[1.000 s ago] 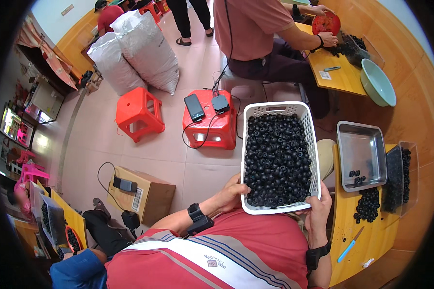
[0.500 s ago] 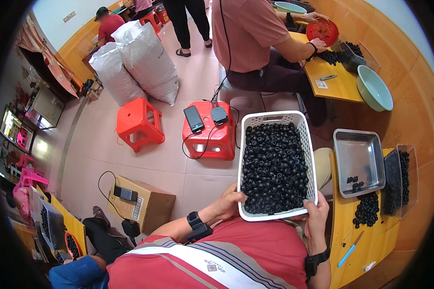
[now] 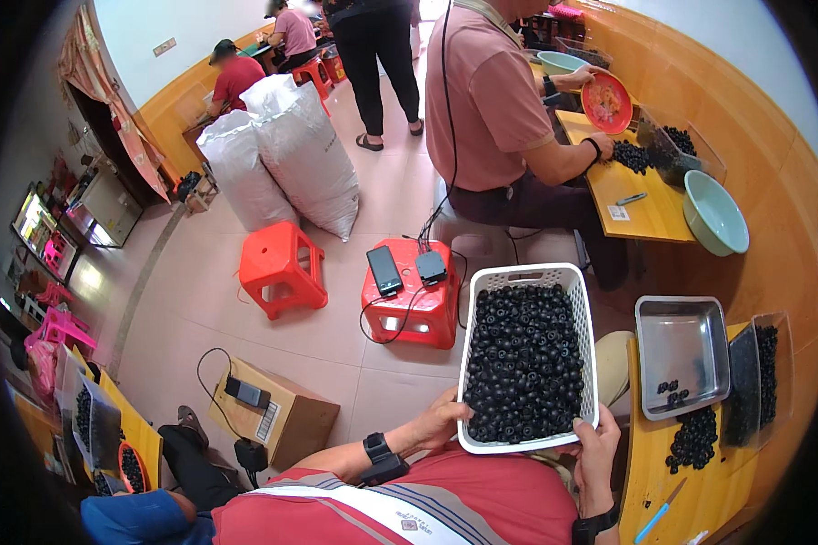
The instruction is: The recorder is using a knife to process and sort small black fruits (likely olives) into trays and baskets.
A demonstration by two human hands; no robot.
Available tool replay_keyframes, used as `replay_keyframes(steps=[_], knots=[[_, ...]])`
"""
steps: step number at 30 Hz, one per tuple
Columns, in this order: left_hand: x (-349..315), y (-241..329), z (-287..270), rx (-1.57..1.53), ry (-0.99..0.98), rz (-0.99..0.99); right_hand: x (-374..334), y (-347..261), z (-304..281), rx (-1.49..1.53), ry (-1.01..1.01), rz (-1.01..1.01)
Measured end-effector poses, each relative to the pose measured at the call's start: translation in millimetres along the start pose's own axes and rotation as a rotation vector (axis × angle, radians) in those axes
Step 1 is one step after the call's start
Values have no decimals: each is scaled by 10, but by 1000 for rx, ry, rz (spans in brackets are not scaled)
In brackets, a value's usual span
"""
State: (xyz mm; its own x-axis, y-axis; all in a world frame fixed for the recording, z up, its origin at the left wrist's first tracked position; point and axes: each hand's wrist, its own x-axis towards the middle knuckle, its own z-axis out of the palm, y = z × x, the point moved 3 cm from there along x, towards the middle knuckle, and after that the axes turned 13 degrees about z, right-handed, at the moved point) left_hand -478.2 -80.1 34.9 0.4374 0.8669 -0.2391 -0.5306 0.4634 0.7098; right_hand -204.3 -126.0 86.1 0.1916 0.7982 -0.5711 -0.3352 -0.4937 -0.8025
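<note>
A white plastic basket (image 3: 525, 277) full of small black round parts (image 3: 527, 363) is held in front of my chest, above the floor. My left hand (image 3: 441, 420) grips its near left corner. My right hand (image 3: 595, 450) grips its near right corner, fingers under the rim. To the right stands a yellow table (image 3: 650, 472) with a loose pile of the black parts (image 3: 693, 438) and a metal tray (image 3: 682, 345) holding a few more.
A red stool (image 3: 409, 304) with a phone and a charger stands left of the basket; another red stool (image 3: 282, 268) and two white sacks (image 3: 282, 163) lie farther left. A cardboard box (image 3: 268, 422) sits near my left. A seated person (image 3: 509, 118) works at the table ahead beside a green bowl (image 3: 713, 213).
The basket sits slightly lower and nearer to my chest in the view. My hands keep the same grip on its near corners.
</note>
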Motion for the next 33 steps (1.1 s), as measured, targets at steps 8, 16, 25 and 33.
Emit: replay_keyframes(steps=[8,16,25,33], knots=[[-14,48,12,41,-12,-27,-2,6,-23,26,28,36],[-9,34,-4,101,-34,-83,-79,-19,3,-4,-6,-87],[95,30,73,50,26,-113,-119,-96,23,21,-24,-208],[119,50,110,31,133,-193,-109,-52,-30,-5,-9,-225]])
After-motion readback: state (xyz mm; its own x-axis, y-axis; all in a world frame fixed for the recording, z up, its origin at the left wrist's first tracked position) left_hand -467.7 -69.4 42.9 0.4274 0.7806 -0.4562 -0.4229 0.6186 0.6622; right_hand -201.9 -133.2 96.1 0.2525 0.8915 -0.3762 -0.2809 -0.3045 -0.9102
